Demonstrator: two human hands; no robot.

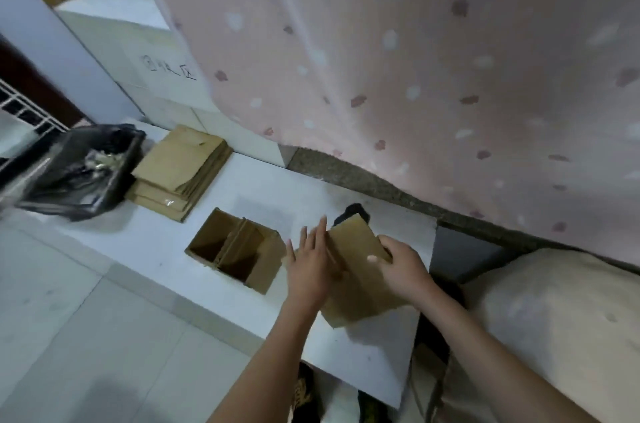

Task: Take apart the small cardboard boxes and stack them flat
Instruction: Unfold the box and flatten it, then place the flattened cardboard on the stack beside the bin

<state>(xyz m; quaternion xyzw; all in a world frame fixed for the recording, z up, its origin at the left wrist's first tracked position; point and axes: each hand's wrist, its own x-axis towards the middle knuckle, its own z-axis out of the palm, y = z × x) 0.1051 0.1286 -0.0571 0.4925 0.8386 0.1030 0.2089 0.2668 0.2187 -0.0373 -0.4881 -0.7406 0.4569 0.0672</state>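
Observation:
Both hands hold one small brown cardboard box (356, 270) above the white board (207, 284) on the floor. My left hand (310, 260) lies flat with straight fingers against the box's left side. My right hand (398, 266) grips its right edge, thumb on the top face. The box looks partly collapsed. A stack of flattened brown boxes (180, 169) lies at the board's far left. An open box (235, 249) holding more cardboard stands just left of my left hand.
A black bin lined with a plastic bag (83, 173) sits left of the flat stack. A pink spotted curtain (415, 76) hangs behind the board. A cream cushion (554, 318) lies at the right. A dark object (353, 211) peeks out behind the held box.

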